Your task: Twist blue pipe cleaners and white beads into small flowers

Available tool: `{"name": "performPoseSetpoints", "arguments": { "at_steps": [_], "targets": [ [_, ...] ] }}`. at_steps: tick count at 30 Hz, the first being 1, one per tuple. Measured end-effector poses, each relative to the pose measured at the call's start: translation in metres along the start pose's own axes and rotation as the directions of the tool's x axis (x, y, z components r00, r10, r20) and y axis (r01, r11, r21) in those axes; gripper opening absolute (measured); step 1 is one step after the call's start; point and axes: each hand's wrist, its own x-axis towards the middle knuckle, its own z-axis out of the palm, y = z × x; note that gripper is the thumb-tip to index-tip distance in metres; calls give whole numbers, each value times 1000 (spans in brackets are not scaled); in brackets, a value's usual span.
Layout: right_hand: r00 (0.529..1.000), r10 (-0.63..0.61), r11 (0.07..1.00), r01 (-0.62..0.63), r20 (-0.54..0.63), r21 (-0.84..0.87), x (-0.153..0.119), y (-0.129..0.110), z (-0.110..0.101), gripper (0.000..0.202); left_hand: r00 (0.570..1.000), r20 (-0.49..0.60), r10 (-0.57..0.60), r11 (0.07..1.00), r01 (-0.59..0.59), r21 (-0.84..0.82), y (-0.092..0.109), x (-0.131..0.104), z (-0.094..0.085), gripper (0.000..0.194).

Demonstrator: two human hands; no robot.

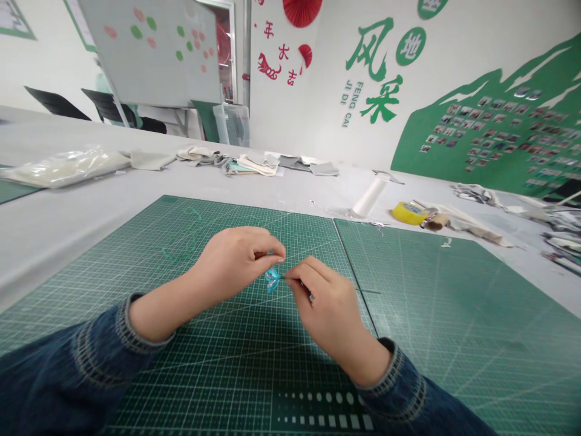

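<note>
A small shiny blue flower-like piece (272, 280) sits at the end of a thin dark green stem (370, 292), above the cutting mat. My right hand (324, 300) pinches the stem just behind the blue petals, and the stem's other end sticks out to the right past the hand. Close over the petals, my left hand (240, 257) has its thumb and index finger pressed together. What lies between those left fingertips is too small to make out.
Two green cutting mats (436, 290) lie side by side under my hands. Behind them are a white roll (370, 195), yellow tape (409, 212), folded cloth pieces (258, 163) and a clear plastic bag (68, 166). Strips of fabric (476, 224) lie at the right.
</note>
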Motion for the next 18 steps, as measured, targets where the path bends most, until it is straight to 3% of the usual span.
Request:
{"name": "performPoseSetpoints", "arguments": {
  "at_steps": [4, 6, 10, 12, 14, 16, 18],
  "targets": [
    [1000, -6, 997, 5, 13, 77, -1, 0, 0, 21, 984, 110, -143, 978, 157, -136, -7, 6, -2, 12],
    [1000, -1, 990, -2, 21, 142, -1, -1, -1, 20, 955, 223, -194, 935, 249, -251, -15, 8, -3, 13],
    [1000, 17, 947, -23, 21, 321, 0, -3, -4, 16, 880, 458, -126, 744, 389, -543, -32, 10, -1, 9],
    [994, 105, 905, -94, -3, 415, 1, -3, -5, 13, 884, 457, -100, 640, 409, -651, -34, 9, 7, 7],
    [961, 277, 813, -231, -6, 534, 3, -1, -4, 9, 907, 394, -147, 577, 402, -711, -30, 6, 20, 7],
    [891, 453, 648, -348, 24, 677, 5, 3, -2, 5, 918, 320, -236, 554, 397, -732, -22, 4, 33, 7],
    [827, 560, 477, -373, 52, 795, 8, 8, 1, 5, 927, 236, -291, 557, 365, -746, -12, 1, 44, 11]
  ]
}}
